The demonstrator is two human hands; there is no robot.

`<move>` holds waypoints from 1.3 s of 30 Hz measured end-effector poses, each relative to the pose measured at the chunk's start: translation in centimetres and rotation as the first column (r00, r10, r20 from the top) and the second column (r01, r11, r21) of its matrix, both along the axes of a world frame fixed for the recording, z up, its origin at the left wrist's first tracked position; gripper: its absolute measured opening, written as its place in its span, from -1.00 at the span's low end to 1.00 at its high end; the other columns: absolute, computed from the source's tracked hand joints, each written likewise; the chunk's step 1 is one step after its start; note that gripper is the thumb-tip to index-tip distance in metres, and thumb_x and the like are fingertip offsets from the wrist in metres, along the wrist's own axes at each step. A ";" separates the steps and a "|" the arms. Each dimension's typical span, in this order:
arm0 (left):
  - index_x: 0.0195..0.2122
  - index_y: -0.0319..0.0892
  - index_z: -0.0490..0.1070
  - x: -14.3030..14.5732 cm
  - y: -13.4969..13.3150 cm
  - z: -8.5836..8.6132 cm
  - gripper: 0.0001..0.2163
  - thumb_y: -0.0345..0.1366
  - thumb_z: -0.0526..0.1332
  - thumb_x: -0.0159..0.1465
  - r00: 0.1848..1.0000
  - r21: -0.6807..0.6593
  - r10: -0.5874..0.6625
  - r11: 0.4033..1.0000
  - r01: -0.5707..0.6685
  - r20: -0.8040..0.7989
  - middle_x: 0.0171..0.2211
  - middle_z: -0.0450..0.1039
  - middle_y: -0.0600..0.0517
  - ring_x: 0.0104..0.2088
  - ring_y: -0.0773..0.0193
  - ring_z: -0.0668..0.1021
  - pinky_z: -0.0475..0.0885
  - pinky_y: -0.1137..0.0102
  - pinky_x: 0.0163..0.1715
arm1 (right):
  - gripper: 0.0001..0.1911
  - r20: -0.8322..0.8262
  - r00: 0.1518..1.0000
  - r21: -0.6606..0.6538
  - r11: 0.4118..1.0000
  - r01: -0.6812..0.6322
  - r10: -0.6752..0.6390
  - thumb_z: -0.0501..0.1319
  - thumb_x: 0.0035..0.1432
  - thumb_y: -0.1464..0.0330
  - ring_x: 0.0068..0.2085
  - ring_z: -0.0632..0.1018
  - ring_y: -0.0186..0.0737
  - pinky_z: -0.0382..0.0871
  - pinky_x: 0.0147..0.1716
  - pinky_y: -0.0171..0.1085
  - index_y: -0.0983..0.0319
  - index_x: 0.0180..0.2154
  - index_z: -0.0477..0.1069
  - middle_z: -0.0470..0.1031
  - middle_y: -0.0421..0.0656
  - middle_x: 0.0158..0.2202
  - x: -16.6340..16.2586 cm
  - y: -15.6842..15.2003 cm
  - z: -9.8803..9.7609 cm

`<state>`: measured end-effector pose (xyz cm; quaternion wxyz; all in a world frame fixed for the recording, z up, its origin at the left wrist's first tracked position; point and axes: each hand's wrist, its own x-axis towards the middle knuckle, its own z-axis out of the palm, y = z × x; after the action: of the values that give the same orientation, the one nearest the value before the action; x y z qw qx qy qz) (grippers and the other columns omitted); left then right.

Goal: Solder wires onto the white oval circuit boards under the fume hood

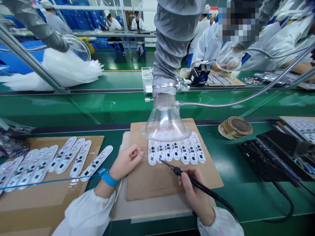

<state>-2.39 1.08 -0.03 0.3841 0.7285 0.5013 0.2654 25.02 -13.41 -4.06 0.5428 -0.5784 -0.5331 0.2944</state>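
Note:
My right hand (194, 188) is closed around a black-handled soldering iron (177, 170), its tip at the lower end of a white oblong circuit board (160, 152). Pinched in the fingers of my left hand (128, 160) is a thin strand of solder wire (141, 154), its end near the leftmost board (152, 153). The wire trails down past my wrist. Several such boards stand side by side on a brown cardboard sheet (147, 186). A clear fume hood (165, 126) hangs over them and hides their upper ends. A blue wrist strap (109, 178) circles my left wrist.
More boards (80, 157) lie on cardboard (49, 213) at left. A tape roll (235, 127) sits at right, beside a black cloth-like item (261, 157). The blue strap cord (49, 181) crosses the left side. Co-workers (209, 42) sit across the bench.

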 end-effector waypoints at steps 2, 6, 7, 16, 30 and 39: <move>-0.39 -0.05 0.29 -0.4 0.2 0.1 -0.75 -0.06 0.22 0.36 1.000 -0.020 -0.003 1.000 0.004 0.007 -0.53 0.14 0.22 -0.52 0.31 0.24 0.19 0.40 -0.44 | -0.73 -0.019 1.000 -0.008 1.000 0.005 -0.006 0.29 0.63 0.07 -0.43 0.60 -0.17 0.58 -0.40 -0.26 0.10 -0.07 0.50 0.58 -0.20 -0.38 -0.7 -0.1 -0.5; -0.40 -0.06 0.30 -0.7 0.4 0.2 -0.75 -0.06 0.23 0.35 1.000 -0.036 -0.019 0.999 0.020 0.011 -0.53 0.15 0.22 -0.52 0.31 0.24 0.21 0.41 -0.44 | -0.72 -0.030 1.000 -0.020 1.000 0.002 -0.003 0.28 0.63 0.06 -0.46 0.57 -0.18 0.52 -0.44 -0.27 0.11 -0.10 0.49 0.55 -0.22 -0.40 -1.1 -0.1 -1.1; -0.40 -0.06 0.30 -0.7 0.4 0.2 -0.75 -0.06 0.22 0.34 1.000 -0.035 -0.024 0.999 0.024 0.009 -0.53 0.14 0.22 -0.52 0.32 0.23 0.21 0.41 -0.44 | -0.71 -0.032 0.999 -0.026 1.000 -0.004 0.003 0.28 0.63 0.06 -0.46 0.56 -0.19 0.51 -0.45 -0.27 0.11 -0.09 0.49 0.54 -0.22 -0.40 -1.0 -0.1 -1.1; -0.43 -0.05 0.25 -0.3 0.3 0.3 -0.74 -0.08 0.19 0.34 1.000 -0.012 -0.012 1.000 0.012 -0.016 -0.55 0.06 0.23 -0.52 0.31 0.19 0.14 0.40 -0.45 | -0.73 0.014 0.997 -0.054 0.996 -0.076 0.077 0.28 0.64 0.08 -0.44 0.57 -0.19 0.50 -0.45 -0.28 0.12 -0.08 0.48 0.56 -0.19 -0.36 -0.9 -0.1 -0.9; -0.42 -0.05 0.27 -0.2 0.2 0.1 -0.76 -0.09 0.19 0.35 1.000 -0.001 -0.021 1.000 0.021 -0.006 -0.55 0.08 0.24 -0.52 0.31 0.21 0.16 0.40 -0.45 | -0.69 -0.001 0.999 -0.028 0.999 -0.034 0.034 0.29 0.62 0.03 -0.46 0.57 -0.19 0.51 -0.46 -0.28 0.11 -0.09 0.50 0.57 -0.20 -0.39 -1.2 0.2 -0.6; -0.41 -0.04 0.26 -0.3 0.2 -0.1 -0.77 -0.11 0.19 0.35 0.999 -0.006 -0.031 1.000 0.031 -0.020 -0.56 0.07 0.24 -0.52 0.31 0.20 0.12 0.40 -0.46 | -0.75 0.033 0.998 -0.032 0.998 -0.058 0.059 0.28 0.64 0.09 -0.42 0.61 -0.19 0.53 -0.42 -0.28 0.11 -0.05 0.51 0.61 -0.17 -0.32 -1.2 0.0 -0.6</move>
<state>-2.71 1.28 -0.08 0.3852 0.7377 0.4945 0.2507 23.79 -13.39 -4.66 0.5159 -0.5756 -0.5544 0.3085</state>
